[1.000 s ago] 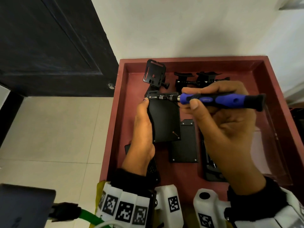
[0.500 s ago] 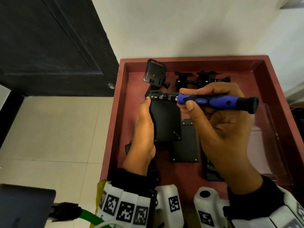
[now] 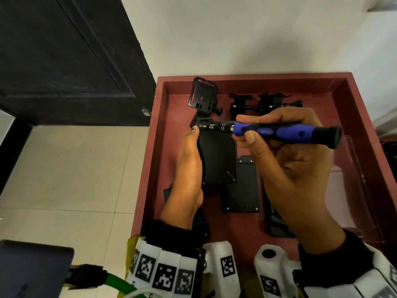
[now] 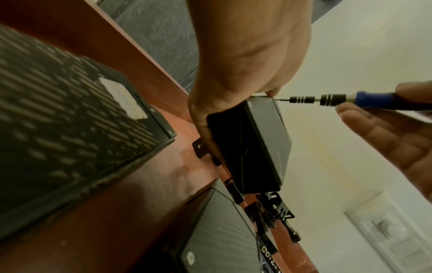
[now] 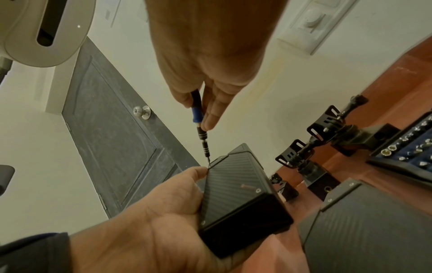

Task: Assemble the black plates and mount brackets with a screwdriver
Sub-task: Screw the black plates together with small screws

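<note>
Left hand point(image 3: 189, 168) grips the black ribbed plate box point(image 3: 218, 157); right hand point(image 3: 294, 168) pinches the blue-handled screwdriver point(image 3: 279, 132), which we see lying level, tip at the box's far-left corner screw.

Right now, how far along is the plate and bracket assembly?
Done: can't confirm any finished unit. In hand: the left hand grips a black plate while the right hand holds the screwdriver, tip at the plate's top corner. Left: another plate and two loose brackets in the red tray.
</note>
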The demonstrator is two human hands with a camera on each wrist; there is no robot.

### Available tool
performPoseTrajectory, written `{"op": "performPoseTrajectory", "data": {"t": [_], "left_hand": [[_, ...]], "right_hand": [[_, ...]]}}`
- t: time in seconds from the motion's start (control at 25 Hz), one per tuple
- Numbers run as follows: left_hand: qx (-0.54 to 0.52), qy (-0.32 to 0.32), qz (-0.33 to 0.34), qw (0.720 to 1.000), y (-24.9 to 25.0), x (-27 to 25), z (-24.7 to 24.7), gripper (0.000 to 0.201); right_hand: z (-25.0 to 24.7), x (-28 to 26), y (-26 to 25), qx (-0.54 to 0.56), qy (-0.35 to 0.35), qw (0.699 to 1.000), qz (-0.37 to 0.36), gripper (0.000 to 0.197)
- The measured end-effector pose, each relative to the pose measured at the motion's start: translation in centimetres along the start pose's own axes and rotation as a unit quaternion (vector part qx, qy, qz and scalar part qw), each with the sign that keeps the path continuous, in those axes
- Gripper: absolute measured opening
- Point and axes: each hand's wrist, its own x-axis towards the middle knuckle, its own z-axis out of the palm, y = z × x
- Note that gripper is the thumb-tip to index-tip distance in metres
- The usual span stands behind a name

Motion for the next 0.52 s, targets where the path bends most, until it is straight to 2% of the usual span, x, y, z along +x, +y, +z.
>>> {"op": "performPoseTrajectory", "data": {"t": [0.16, 0.32, 0.36, 0.44, 0.52], "left_hand": [[0.011, 0.005, -0.011, 1.000, 0.3, -0.1, 0.1, 0.068], [0.044, 0.015, 0.053, 0.998, 0.4, -0.3, 0.1, 0.046], [0.055, 0.017, 0.064, 0.996, 0.5, -0.4, 0.1, 0.041], [0.071, 0.013, 0.069, 0.995, 0.6, -0.6, 0.3, 0.031], [0.087, 0.001, 0.073, 0.994, 0.4, -0.7, 0.4, 0.027]], "right_hand": [[0.0, -0.1, -0.1, -0.016, -0.005, 1.000, -0.004, 0.023], [-0.7, 0.2, -0.7, -0.086, -0.023, 0.996, -0.009, 0.010], [-1.0, 0.4, -0.9, -0.122, -0.028, 0.992, -0.020, 0.013], [-1.5, 0.9, -1.0, -0.195, -0.037, 0.979, -0.049, 0.030], [-1.4, 1.2, -0.9, -0.205, -0.018, 0.977, -0.047, 0.030]]}}
